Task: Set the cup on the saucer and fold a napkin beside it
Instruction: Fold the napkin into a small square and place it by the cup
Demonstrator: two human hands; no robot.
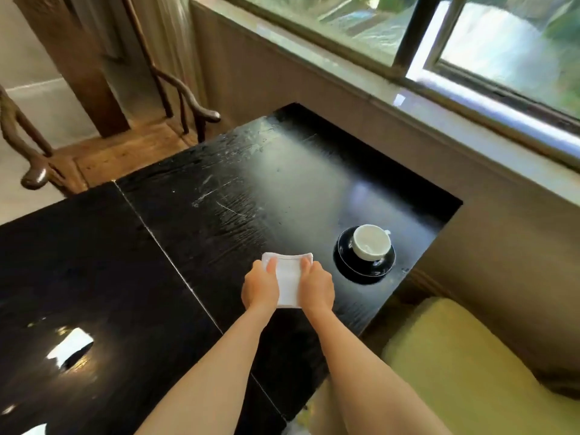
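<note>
A white cup (371, 241) stands upright on a dark saucer (361, 268) near the right edge of the black table (201, 233). Left of the saucer lies a white napkin (288, 277), folded into a narrow rectangle on the table. My left hand (261, 285) grips its left side and my right hand (315, 285) grips its right side, with fingers over the far corners. Both hands cover the napkin's side edges.
A wooden armchair (188, 98) stands beyond the table's far left corner. A low wall and window (470, 36) run along the right. A yellow-green cushion (455, 368) sits below the table's right edge. A seam splits the tabletop.
</note>
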